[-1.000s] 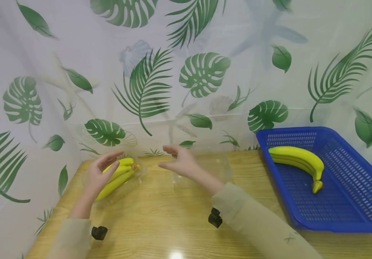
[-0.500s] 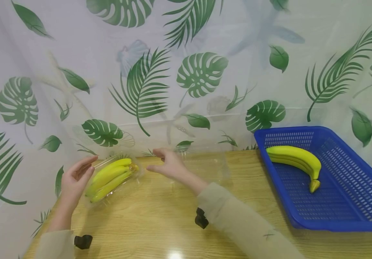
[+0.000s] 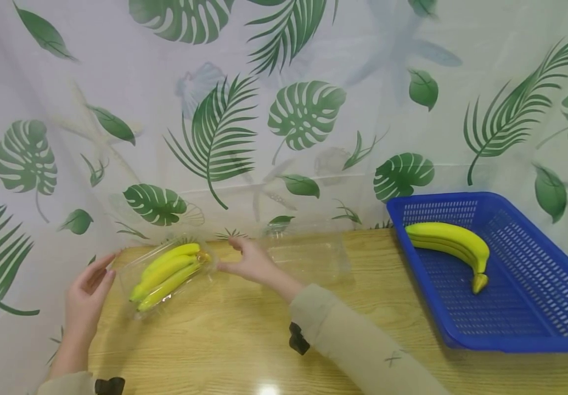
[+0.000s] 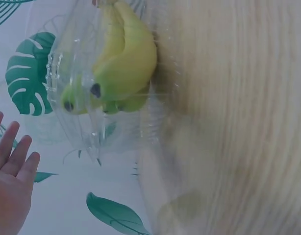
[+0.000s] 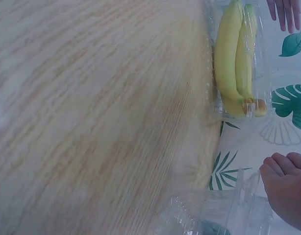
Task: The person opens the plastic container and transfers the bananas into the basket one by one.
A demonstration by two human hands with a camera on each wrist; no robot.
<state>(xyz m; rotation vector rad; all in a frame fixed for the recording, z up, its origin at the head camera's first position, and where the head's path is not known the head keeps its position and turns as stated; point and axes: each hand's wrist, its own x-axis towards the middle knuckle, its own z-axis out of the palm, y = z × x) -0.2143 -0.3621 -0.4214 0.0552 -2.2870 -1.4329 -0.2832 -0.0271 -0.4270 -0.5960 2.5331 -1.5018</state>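
Observation:
Yellow bananas [image 3: 170,269] lie inside a clear plastic clamshell box [image 3: 138,315] at the back left of the table. To the left of that box is my left hand [image 3: 85,299], its fingers extended and holding nothing. The left wrist view shows a gap between this hand [image 4: 13,183] and the box [image 4: 99,125]. My right hand [image 3: 256,263] hovers just past the box's right end, thumb and fingers spread apart. In the right wrist view, the right hand [image 5: 288,188] is clear of the bananas [image 5: 231,63] and grips nothing.
A second clear plastic box [image 3: 308,255] stands behind and right of my right hand. At the right, a blue plastic basket [image 3: 422,291] contains another bunch of bananas [image 3: 454,238]. A leaf-printed cloth [image 3: 313,181] hangs along the table's back and left.
My left hand has drawn back left, off the banana box. My right hand has moved left and slightly down, towards the box's right end. The bananas in the box are now uncovered to view.

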